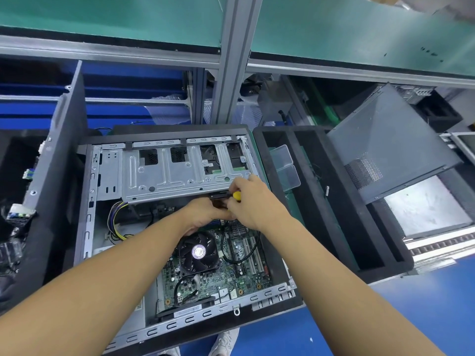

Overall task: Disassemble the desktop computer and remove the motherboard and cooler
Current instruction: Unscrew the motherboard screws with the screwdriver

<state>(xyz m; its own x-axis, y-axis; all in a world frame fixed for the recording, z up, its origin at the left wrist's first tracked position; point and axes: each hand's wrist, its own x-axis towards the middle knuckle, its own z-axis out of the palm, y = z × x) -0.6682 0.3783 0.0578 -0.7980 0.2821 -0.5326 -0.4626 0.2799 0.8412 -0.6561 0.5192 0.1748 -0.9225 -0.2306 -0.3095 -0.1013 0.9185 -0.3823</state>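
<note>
**Head view: both hands at the drive cage edge**

Nearest, the case (195, 322) lies open on its side, so the motherboard (231, 268) faces up with the cooler (198, 253) seated on it. Both remain installed. Beyond them, the left hand (203, 214) is curled around a dark connector under the drive cage (174, 173), and the right hand (254, 204) grips a yellow-handled screwdriver (237, 196). The cage overhangs the board, crowding access. Farther right, a removed side panel (390, 147) leans well clear.

Single head view looks steeply down, close over the open computer case (180, 227); forearms enter from below.
</note>
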